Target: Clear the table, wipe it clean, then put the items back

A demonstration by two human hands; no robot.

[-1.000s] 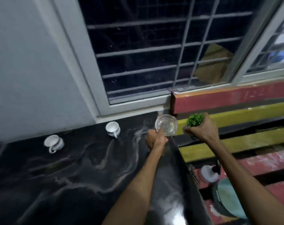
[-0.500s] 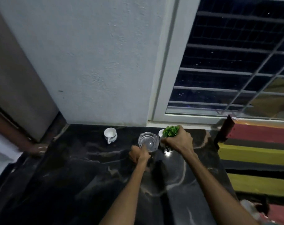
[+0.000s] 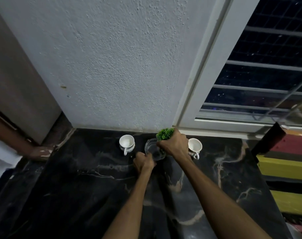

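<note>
A black marble table (image 3: 95, 187) runs along the white wall. My left hand (image 3: 144, 163) grips the near edge of a clear glass bowl (image 3: 152, 150) close to the table's back. My right hand (image 3: 174, 146) is closed around a small green plant (image 3: 164, 133), held just above the bowl's far right rim; its pot is hidden in my fist. One white cup (image 3: 127, 143) stands left of the bowl, another white cup (image 3: 195, 146) right of it, partly behind my right wrist.
The wall and a barred window (image 3: 260, 83) rise right behind the table. Red and yellow striped boards (image 3: 288, 163) lie past the table's right edge. A brown door frame (image 3: 17, 135) and something white sit at the far left.
Both hands carried the bowl and the plant leftward from the table's right edge to between the two cups; the view swung left with them, toward the wall.
</note>
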